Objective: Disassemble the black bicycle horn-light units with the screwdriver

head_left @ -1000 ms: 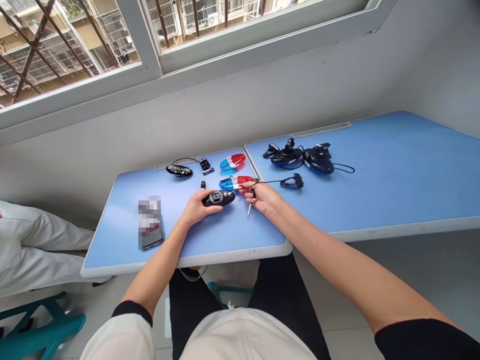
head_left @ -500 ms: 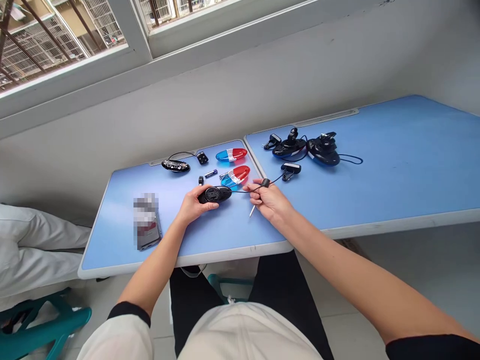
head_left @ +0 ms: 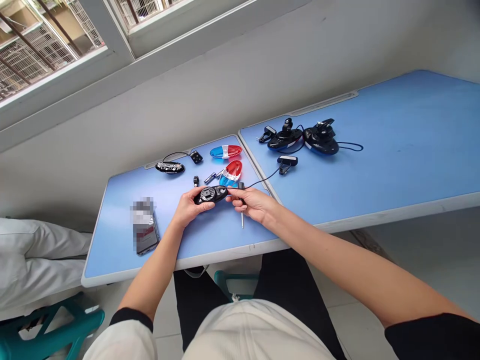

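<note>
My left hand [head_left: 187, 207] is closed around a black oval device base [head_left: 210, 194], held just above the small blue table [head_left: 120, 200]. My right hand [head_left: 253, 205] grips a small screwdriver [head_left: 242, 216] with its tip pointing down, and its fingers touch the base's right end. A thin black cable [head_left: 262, 178] runs from the base to a black switch clip [head_left: 287, 162]. Just behind the base lies a red and blue lens cover [head_left: 230, 173].
A second red and blue cover [head_left: 225, 151], a small battery [head_left: 210, 177], a black board with a wire [head_left: 170, 167] and a phone [head_left: 144, 235] lie on the small table. Two black devices [head_left: 303, 138] sit on the larger blue table [head_left: 393, 150]. A teal stool [head_left: 56, 330] stands at the left.
My right hand has moved left toward the black base, bringing the screwdriver and cable with it. The left hand has tipped the base up a little. The view has shifted downward.
</note>
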A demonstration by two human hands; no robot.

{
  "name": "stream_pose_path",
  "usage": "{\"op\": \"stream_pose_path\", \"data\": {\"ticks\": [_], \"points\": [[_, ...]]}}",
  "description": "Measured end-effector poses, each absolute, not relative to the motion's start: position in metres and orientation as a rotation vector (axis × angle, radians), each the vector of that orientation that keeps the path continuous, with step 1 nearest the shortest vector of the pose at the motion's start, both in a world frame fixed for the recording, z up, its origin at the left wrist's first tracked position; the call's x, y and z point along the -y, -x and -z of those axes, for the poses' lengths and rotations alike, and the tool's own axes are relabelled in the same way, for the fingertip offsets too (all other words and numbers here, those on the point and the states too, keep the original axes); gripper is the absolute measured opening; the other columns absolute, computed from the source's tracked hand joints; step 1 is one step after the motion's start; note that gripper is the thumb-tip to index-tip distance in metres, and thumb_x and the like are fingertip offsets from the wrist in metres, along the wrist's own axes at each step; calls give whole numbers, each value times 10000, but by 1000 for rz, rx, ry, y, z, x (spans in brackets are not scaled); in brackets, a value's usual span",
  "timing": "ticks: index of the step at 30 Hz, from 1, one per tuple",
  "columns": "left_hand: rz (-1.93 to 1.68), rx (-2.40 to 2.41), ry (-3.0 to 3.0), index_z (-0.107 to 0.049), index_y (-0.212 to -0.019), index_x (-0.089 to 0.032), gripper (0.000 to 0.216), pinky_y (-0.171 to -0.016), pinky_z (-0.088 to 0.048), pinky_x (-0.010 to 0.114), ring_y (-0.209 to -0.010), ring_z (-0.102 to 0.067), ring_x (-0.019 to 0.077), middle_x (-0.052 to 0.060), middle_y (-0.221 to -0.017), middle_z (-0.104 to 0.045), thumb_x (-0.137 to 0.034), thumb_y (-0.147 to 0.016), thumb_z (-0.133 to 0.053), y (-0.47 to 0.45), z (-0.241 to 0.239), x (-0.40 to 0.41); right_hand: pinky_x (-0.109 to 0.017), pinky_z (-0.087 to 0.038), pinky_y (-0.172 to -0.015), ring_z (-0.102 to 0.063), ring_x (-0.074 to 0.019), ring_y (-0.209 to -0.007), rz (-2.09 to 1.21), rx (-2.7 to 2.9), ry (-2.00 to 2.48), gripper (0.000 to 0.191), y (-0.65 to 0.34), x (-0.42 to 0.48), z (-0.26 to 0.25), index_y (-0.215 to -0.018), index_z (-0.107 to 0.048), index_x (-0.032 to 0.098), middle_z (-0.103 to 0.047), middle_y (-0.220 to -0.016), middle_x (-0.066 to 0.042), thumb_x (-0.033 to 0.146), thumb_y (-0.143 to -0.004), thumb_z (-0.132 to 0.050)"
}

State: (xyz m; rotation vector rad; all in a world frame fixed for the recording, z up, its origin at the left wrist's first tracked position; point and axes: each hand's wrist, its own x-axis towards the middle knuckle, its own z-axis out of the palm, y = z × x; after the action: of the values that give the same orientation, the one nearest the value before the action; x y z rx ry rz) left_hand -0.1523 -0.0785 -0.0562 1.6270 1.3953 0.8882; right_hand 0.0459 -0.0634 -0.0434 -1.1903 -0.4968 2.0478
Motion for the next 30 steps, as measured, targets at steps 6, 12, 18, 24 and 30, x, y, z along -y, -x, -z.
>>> {"op": "stream_pose_path", "data": {"ticks": [6,12,18,24,30], "points": [[-916,-1359,-1518,-697,-1043,-156,543,-831,-463,304,-876,-612,213,35,-908,-696,-414,-575,-791,157,60,74,-106,-216,-301,-345,-11,-348,-2076,522,1152,186,-48,62,40,-692,-557,94,-572,-510,-38,91,-878,-546],[-993,-1273,-1440,-720,-815,-148,367,-708,-443,250,-730,-561,152,3,-743,-651,-402,-561,-796,160,61,67,-117,-217,-294,-352,-17,-350,-2053,522,1101,190,-46,60,37,-667,-550,112,-582,-531,-50,118,-848,-606],[-1014,-1280,-1428,-705,-783,-146,372,-667,-440,250,-686,-551,143,4,-711,-635,-421,-549,-797,158,61,65,-102,-220,-302,-330,-10,-365,-2048,548,1095,216,-48,57,31,-647,-529,119,-545,-490,-19,89,-852,-590],[-1009,-1360,-1572,-716,-939,-161,485,-808,-472,297,-847,-607,202,28,-857,-687,-420,-540,-810,158,65,66,-123,-222,-285,-349,-30,-335,-2031,538,1122,228,-49,55,36,-629,-527,129,-543,-459,-25,69,-845,-565],[-958,-1439,-1732,-692,-1031,-159,544,-870,-470,318,-911,-622,218,41,-941,-700,-408,-562,-811,155,59,72,-126,-210,-290,-354,-35,-320,-2019,551,1153,233,-49,55,40,-630,-525,138,-537,-436,-15,23,-832,-545]]}}
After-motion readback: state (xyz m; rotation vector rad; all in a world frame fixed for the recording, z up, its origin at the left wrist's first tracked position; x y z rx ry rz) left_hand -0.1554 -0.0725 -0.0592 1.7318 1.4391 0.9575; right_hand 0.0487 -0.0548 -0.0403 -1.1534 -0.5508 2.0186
